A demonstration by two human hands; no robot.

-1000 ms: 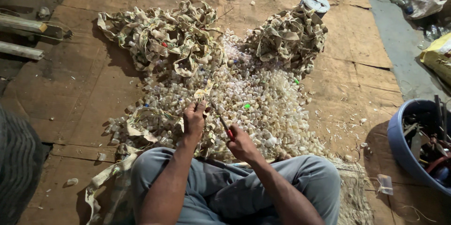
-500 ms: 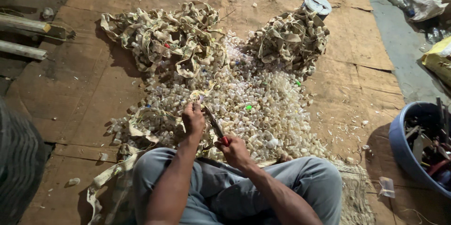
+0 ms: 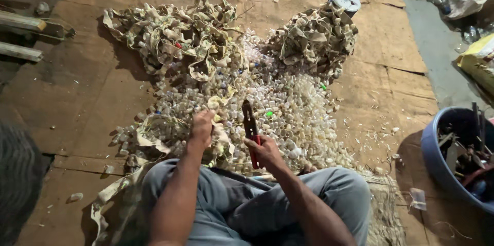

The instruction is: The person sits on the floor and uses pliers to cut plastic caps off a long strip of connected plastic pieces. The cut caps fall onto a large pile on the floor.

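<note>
I sit on the floor with my grey-trousered legs in the lower part of the view. My left hand (image 3: 201,127) is closed on a pale strip (image 3: 222,138) studded with small plastic caps, at the near edge of the pile. My right hand (image 3: 266,152) grips red-handled pliers (image 3: 250,128), whose dark jaws point away from me beside the strip. A wide heap of loose whitish caps (image 3: 288,107) spreads in front of me. Two tangles of cap strips lie beyond it, one at the left (image 3: 175,35) and one at the right (image 3: 314,38).
Brown cardboard sheets (image 3: 103,97) cover the floor. A blue tub (image 3: 435,158) holding tools stands at the right. A round white-lidded container (image 3: 345,0) sits behind the right tangle. Wooden slats (image 3: 23,20) lie at the far left, sacks (image 3: 476,58) at the upper right.
My left hand has drawn the strip nearer and lower. The pliers have swung from slanted to nearly upright, and my right hand has shifted slightly right.
</note>
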